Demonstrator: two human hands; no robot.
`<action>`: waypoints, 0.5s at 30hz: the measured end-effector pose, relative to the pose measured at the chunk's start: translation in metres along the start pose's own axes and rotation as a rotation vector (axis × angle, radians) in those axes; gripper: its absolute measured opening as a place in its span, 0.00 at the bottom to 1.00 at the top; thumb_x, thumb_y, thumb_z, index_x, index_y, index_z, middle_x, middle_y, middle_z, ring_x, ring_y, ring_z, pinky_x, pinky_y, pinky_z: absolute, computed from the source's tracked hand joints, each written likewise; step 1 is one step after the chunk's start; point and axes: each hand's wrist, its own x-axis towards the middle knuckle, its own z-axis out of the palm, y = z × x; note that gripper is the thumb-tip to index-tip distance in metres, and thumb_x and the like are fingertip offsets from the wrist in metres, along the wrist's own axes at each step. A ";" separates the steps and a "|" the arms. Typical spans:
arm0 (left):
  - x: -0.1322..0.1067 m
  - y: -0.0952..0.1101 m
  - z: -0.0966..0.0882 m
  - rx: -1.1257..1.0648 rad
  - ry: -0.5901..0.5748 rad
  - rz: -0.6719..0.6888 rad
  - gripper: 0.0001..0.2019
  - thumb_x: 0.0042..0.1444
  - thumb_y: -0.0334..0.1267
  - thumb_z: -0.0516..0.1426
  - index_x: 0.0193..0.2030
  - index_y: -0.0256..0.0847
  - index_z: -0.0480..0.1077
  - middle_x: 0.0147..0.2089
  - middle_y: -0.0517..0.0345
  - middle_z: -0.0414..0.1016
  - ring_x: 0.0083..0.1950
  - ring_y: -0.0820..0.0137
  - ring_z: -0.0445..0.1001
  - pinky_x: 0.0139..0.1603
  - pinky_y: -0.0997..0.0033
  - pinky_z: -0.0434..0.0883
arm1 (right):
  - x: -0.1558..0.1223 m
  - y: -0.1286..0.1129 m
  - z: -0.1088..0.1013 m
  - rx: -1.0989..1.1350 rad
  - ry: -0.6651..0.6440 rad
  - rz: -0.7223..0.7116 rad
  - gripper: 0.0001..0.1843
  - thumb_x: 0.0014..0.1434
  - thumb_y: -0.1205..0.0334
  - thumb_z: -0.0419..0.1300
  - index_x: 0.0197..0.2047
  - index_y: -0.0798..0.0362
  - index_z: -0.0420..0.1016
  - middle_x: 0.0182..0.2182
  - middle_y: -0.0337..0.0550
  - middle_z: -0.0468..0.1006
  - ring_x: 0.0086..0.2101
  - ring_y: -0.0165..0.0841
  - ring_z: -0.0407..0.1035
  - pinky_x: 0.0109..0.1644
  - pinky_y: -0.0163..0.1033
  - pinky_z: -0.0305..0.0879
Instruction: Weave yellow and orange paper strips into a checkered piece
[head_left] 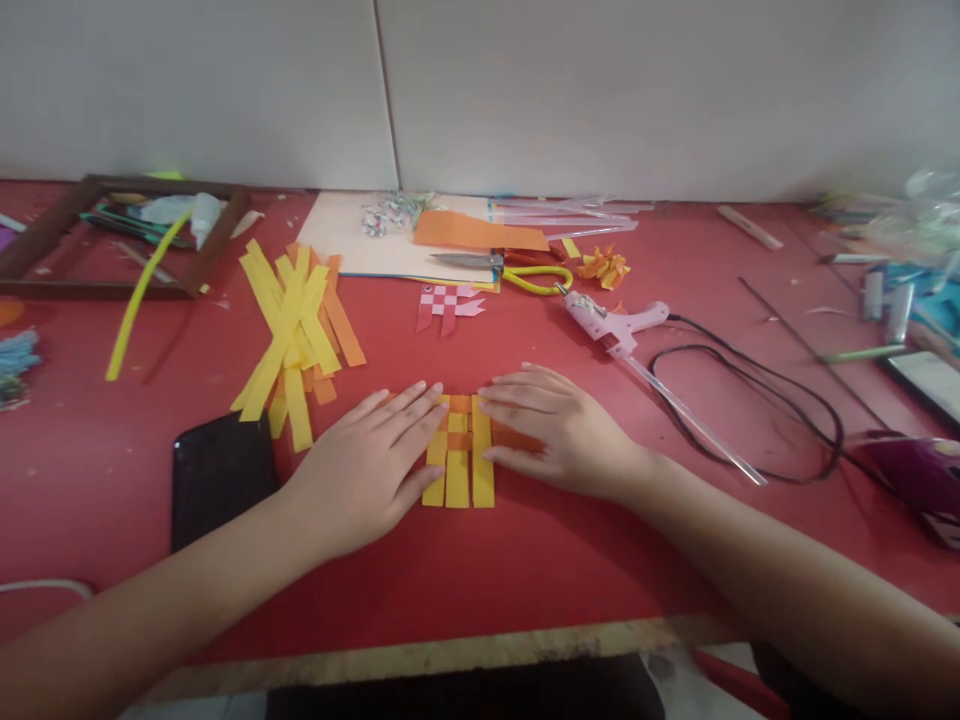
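Yellow paper strips (459, 482) stand side by side on the red table, crossed by orange paper strips (460, 440) in a small weave. My left hand (371, 465) lies flat with fingers stretched over the weave's left edge. From the other side, my right hand (559, 430) rests on its right edge, fingers extended and covering part of an orange strip. Beyond them lies a small pink and red woven paper fish (448, 304). Loose yellow strips (289, 320) are heaped with orange ones to the upper left of my left hand.
A pink glue gun (616, 322) with a black cord lies right of centre. Yellow-handled scissors (536, 275) rest beside an orange paper piece (476, 231). A black phone (221, 480) sits near my left forearm. A wooden frame (191, 262) holds oddments at the left.
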 end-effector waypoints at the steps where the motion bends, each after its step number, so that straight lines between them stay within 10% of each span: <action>1: -0.001 0.000 0.001 -0.004 -0.002 -0.003 0.28 0.70 0.51 0.42 0.68 0.34 0.60 0.71 0.48 0.56 0.71 0.59 0.56 0.69 0.52 0.57 | 0.000 0.000 0.001 0.000 -0.004 -0.004 0.20 0.63 0.49 0.59 0.51 0.53 0.78 0.50 0.49 0.80 0.51 0.42 0.73 0.63 0.55 0.63; 15: 0.001 0.010 0.003 0.002 0.023 -0.042 0.31 0.70 0.53 0.40 0.68 0.32 0.59 0.71 0.45 0.55 0.71 0.56 0.56 0.68 0.49 0.58 | 0.002 -0.005 0.004 0.018 -0.037 0.014 0.24 0.61 0.48 0.60 0.54 0.54 0.75 0.51 0.52 0.78 0.52 0.43 0.70 0.65 0.58 0.58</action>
